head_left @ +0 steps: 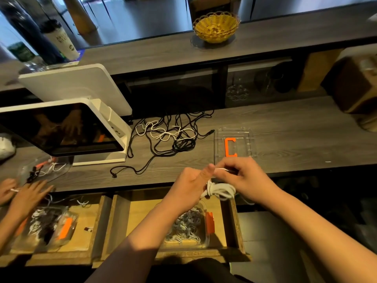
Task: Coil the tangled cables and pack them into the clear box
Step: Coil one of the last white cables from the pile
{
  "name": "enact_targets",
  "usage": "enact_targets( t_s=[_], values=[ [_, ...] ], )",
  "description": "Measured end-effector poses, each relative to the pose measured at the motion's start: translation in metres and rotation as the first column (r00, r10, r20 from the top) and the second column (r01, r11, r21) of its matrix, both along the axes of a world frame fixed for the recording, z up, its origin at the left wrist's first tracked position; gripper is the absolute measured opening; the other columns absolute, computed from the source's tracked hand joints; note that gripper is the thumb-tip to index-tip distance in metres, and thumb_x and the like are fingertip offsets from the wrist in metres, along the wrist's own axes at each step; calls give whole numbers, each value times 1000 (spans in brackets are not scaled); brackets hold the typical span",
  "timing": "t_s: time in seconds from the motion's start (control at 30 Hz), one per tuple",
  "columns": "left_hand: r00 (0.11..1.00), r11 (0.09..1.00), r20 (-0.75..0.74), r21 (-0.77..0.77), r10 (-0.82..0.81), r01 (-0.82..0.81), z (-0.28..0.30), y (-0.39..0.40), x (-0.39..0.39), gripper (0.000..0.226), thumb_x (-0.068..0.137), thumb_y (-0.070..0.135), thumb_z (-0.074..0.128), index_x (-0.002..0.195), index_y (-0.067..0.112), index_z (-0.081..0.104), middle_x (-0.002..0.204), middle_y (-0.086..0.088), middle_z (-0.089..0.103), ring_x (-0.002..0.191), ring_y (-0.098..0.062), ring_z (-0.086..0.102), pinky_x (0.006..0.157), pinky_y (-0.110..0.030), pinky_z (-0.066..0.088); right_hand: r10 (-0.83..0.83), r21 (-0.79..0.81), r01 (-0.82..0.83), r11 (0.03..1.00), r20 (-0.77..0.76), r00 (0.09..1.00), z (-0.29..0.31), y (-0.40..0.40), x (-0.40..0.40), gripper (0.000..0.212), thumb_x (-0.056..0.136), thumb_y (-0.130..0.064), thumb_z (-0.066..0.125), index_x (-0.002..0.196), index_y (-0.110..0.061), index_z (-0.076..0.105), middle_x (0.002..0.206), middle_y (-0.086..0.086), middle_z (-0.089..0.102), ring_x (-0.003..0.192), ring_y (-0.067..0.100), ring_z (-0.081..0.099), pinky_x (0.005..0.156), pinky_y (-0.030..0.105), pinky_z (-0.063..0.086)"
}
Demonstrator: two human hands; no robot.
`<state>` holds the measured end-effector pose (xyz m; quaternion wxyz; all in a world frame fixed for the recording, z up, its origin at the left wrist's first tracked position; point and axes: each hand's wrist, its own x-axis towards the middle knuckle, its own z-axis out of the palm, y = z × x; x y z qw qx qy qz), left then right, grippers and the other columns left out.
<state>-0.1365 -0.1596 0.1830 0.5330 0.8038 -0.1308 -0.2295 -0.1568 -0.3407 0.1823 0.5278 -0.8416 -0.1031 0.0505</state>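
A coiled white cable [221,190] hangs between my hands just in front of the counter edge. My left hand [188,187] grips the bundle, thumb pointing up. My right hand [242,178] pinches the cable's loose white end above the coil. A tangle of black cables [179,142] and thin white cables [165,132] lies on the grey counter behind. A clear box lid [246,139] with an orange clip lies to the right of the tangle. Below my left forearm, a clear box [205,225] in an open drawer holds several coiled cables.
A white point-of-sale terminal [67,127] stands at the left. Another person's hands [26,196] work at the far left beside a clear lid [47,168] and a second clear box [51,225] of cables. A yellow wicker basket [216,27] sits on the upper shelf.
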Motion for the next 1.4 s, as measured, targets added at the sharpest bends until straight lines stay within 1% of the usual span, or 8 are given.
enact_targets(
  t_s=[0.1, 0.23, 0.33, 0.43, 0.53, 0.8, 1.23, 1.4],
  values=[
    [995, 992, -99, -127, -21, 9, 6, -2, 0, 49, 82, 64, 39, 59, 30, 67, 53, 6, 55, 46, -7, 40, 45, -16, 30, -39, 92, 43, 995, -48, 998, -9, -5, 1, 8, 93, -23, 66, 90, -23, 74, 83, -6, 73, 80, 10, 68, 74, 31, 56],
    [990, 976, -119, -214, -68, 42, 2, -1, -3, 33, 95, 47, 40, 90, 22, 61, 66, 16, 59, 60, -1, 46, 58, -13, 38, -89, 70, 92, 993, -41, 995, -15, -9, 0, 22, 92, -9, 64, 93, -29, 72, 87, -10, 73, 85, 3, 66, 78, 23, 54],
    [992, 966, -122, -259, -34, 1, -3, -2, -5, 29, 103, 37, 45, 96, 14, 61, 69, 12, 59, 67, -3, 52, 65, -17, 44, -94, 92, 101, 991, -77, 993, -16, -7, -2, 18, 95, -18, 60, 91, -32, 71, 85, -13, 72, 79, 3, 65, 73, 22, 51],
    [990, 965, -89, -230, 108, -126, -11, -5, -5, 23, 105, 25, 46, 100, 13, 65, 70, 7, 63, 69, -5, 57, 67, -22, 47, -98, 116, 110, 987, -110, 989, -19, -3, -4, 22, 93, -36, 57, 100, -24, 75, 93, 0, 74, 90, 18, 68, 85, 40, 55],
    [969, 948, -54, -200, 240, -247, -15, -8, -9, 18, 103, 24, 51, 99, 19, 68, 70, 7, 66, 68, -5, 60, 65, -22, 49, -130, 91, 141, 986, -123, 984, -24, -1, -8, 29, 92, -43, 55, 88, -20, 73, 80, 5, 70, 79, 23, 66, 79, 55, 53],
    [855, 852, -2, -71, 519, -518, -30, -6, -1, 20, 103, 24, 51, 91, 22, 66, 70, 5, 67, 61, -1, 64, 55, -16, 46, -66, 10, 68, 998, -169, 983, -34, 4, -23, 32, 93, -50, 53, 80, -25, 69, 75, 5, 67, 71, 21, 64, 72, 52, 53],
    [899, 893, 86, 112, 429, -436, -43, 14, -2, 6, 89, 23, 74, 90, 17, 75, 74, 7, 72, 64, 3, 64, 57, -10, 44, 5, -90, -17, 996, -123, 992, -21, 7, -24, 21, 94, -38, 51, 80, -30, 64, 72, -5, 64, 69, 10, 59, 71, 46, 53],
    [983, 923, 5, 344, 183, -174, -46, 15, -2, 4, 89, 26, 74, 85, 28, 74, 75, 7, 70, 66, -6, 58, 63, -27, 45, 42, -192, -59, 980, -93, 995, -26, 6, -20, 22, 100, -37, 49, 97, -27, 68, 83, -9, 67, 78, 5, 62, 74, 38, 53]
  ],
)
